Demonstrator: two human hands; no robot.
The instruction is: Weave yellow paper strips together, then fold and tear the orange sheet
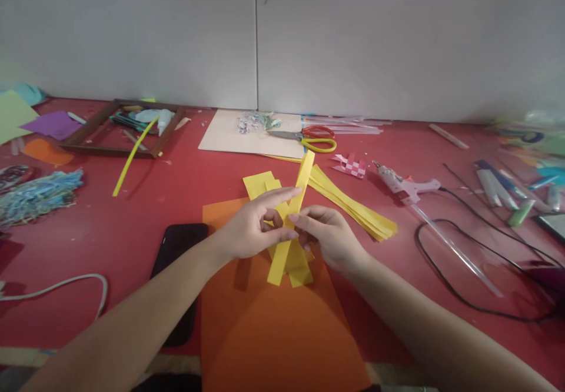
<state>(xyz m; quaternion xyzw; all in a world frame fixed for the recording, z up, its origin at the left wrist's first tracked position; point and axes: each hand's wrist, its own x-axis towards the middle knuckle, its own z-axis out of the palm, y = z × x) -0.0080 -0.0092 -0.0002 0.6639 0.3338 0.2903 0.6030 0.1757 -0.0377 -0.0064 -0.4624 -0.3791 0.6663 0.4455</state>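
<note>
The fingers of the right hand (pixel 332 236) pinched a narrow, straight-edged yellow strip (pixel 305 171), slanting over the orange sheet (pixel 273 339); those of the left hand (pixel 249 227) curved half open at it.

We see a craft workspace, as indicated by the red tabletop (pixel 145 203) bearing a glue gun (pixel 404 186), scissors (pixel 304 138), cut strips of yellow paper (pixel 353 206), an orange sheet (pixel 269 333) and bundled blue threads (pixel 42 198); whether it lies within a home or a workshop, we cannot tell.
</note>
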